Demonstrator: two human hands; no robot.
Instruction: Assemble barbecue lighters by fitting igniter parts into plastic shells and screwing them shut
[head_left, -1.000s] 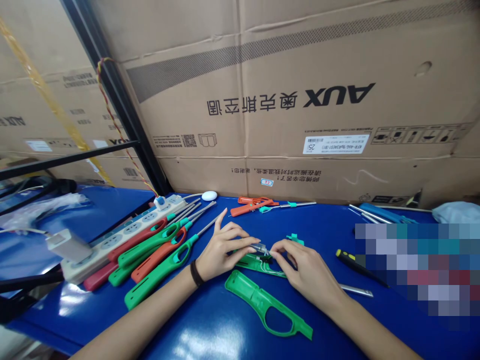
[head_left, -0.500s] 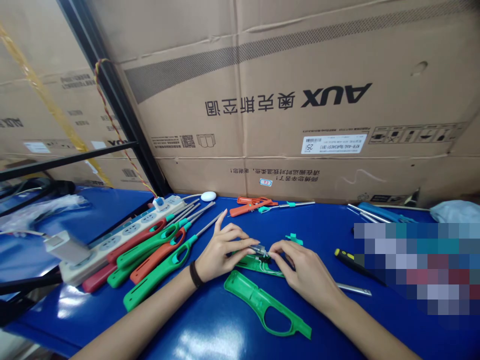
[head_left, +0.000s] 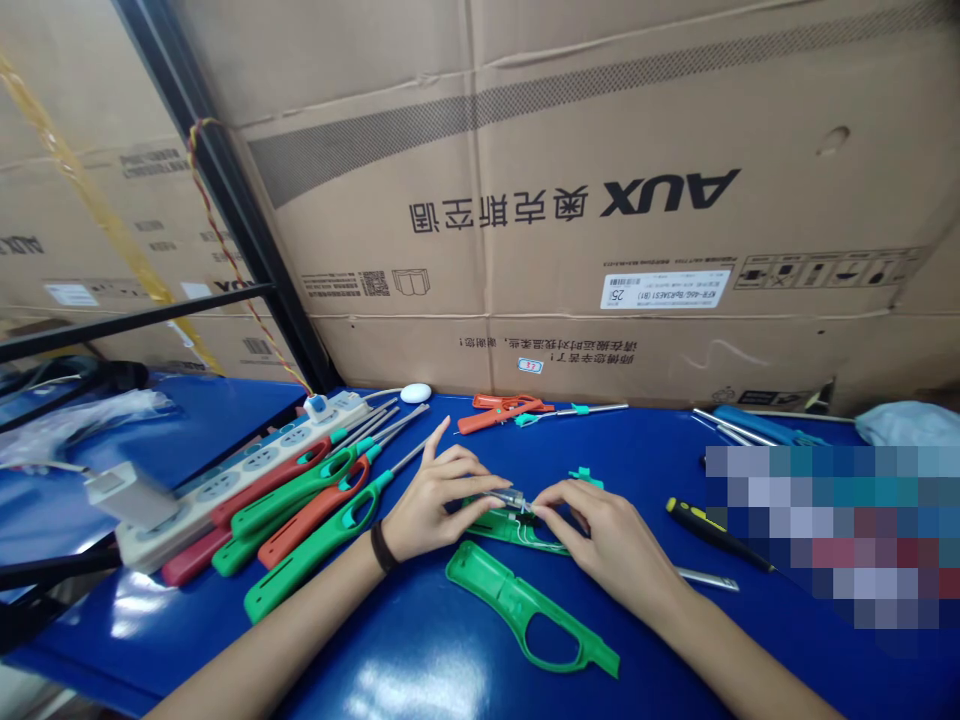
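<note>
A glossy blue tabletop (head_left: pixel 450 660) holds green plastic lighter shell halves (head_left: pixel 529 608), green and red-orange long-necked lighters (head_left: pixel 315 500), a white power strip (head_left: pixel 225 480), and brown cardboard boxes (head_left: pixel 600 200) with black lettering.

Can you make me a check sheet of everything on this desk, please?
Surface: blue table, glossy, with light reflections.
Job's things: small metal part over an open green lighter half; second green shell lies nearer.
Clutter: green and red lighters, orange lighter, screwdriver.
Hands: left hand and right hand, fingers of both pinching the small metal part.
Cables: power strip; twisted red-yellow wire on the black post.
Surroundings: cardboard boxes behind.
</note>
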